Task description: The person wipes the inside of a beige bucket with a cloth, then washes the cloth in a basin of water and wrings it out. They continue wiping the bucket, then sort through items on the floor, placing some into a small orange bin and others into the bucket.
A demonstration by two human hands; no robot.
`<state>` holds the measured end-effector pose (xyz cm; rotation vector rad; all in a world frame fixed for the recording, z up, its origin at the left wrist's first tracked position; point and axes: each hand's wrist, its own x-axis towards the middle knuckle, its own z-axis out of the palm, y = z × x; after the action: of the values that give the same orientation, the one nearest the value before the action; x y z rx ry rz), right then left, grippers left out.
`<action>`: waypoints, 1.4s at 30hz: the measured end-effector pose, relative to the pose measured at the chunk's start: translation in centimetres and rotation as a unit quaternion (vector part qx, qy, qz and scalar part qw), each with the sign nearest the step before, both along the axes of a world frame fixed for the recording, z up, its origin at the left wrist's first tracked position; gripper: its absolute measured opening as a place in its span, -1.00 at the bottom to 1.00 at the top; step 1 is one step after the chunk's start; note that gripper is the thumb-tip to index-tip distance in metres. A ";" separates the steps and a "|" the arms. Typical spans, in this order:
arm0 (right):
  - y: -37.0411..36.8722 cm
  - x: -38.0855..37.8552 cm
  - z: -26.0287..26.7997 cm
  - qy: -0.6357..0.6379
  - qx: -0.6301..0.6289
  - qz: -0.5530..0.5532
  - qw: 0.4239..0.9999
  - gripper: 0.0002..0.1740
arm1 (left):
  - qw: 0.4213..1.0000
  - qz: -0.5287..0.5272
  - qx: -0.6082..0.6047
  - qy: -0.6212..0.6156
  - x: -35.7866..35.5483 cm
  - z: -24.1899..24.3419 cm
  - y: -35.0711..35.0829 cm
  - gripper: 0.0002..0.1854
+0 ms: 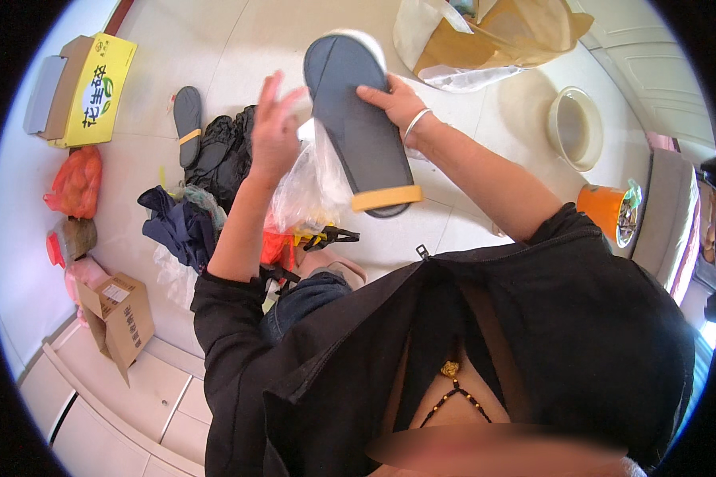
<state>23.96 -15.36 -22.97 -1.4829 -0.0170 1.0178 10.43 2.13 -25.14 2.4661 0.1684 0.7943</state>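
Observation:
A dark grey slipper insole or slipper with a yellow-tan band across its narrower end is held up before me, its flat face towards the camera. My right hand grips its right edge near the top, the thumb on the flat face. My left hand, somewhat blurred, is raised just left of it with the fingers apart. Beneath my hands lies a clear plastic bag. A similar dark grey piece with a tan band rests on the floor at the left, beside a black plastic bag.
Dark blue cloth lies left of my left forearm. Boxes stand at the left, one yellow, one brown cardboard, with a red bag between them. A large paper bag, a pale basin and an orange bin are at the right.

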 end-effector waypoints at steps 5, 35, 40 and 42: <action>-0.6 2.5 -1.2 -0.161 -0.035 -0.189 0.968 -0.32 | 0.889 0.044 -0.426 0.163 -1.4 0.4 -1.7 -0.75; 0.8 -0.9 -4.1 -0.116 0.001 -0.308 0.944 -0.55 | 0.956 0.026 -0.064 0.284 -2.2 -3.3 -6.4 -0.06; 1.2 -2.0 -4.3 -0.112 0.016 -0.294 0.949 -0.54 | 0.969 0.037 -0.067 0.235 -2.1 -4.0 -6.5 -0.07; 1.3 -2.4 -4.9 -0.105 0.069 -0.274 0.954 -0.54 | 0.973 0.041 -0.062 0.217 -1.9 -4.4 -6.4 -0.08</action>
<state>21.54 -14.02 -27.85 -1.3529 0.1598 0.4004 8.55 -4.28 -29.50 2.4898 0.4665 0.2534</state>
